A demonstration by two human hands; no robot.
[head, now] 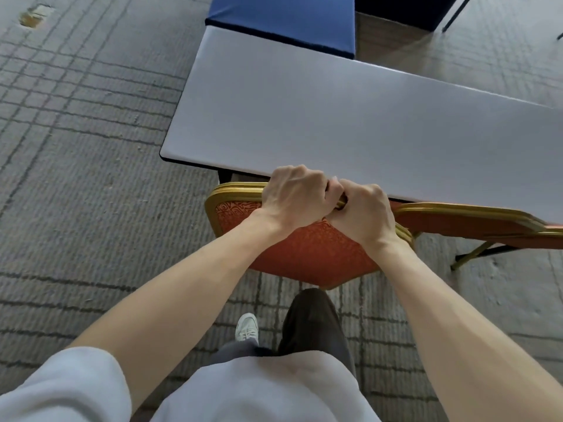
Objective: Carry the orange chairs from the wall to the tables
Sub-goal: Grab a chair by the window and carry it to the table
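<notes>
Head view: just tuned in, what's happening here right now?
A person grips the top of the back of an orange chair with the left hand and right hand side by side. The chair's back stands right at the near edge of the white table. A second orange chair sits at the same edge, to its right. Whether the held chair's legs are on the carpet is hidden.

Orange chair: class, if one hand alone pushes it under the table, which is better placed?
Probably the left hand: it grips the top rail of the chair near mid-width; the right hand grips nearer the corner.
</notes>
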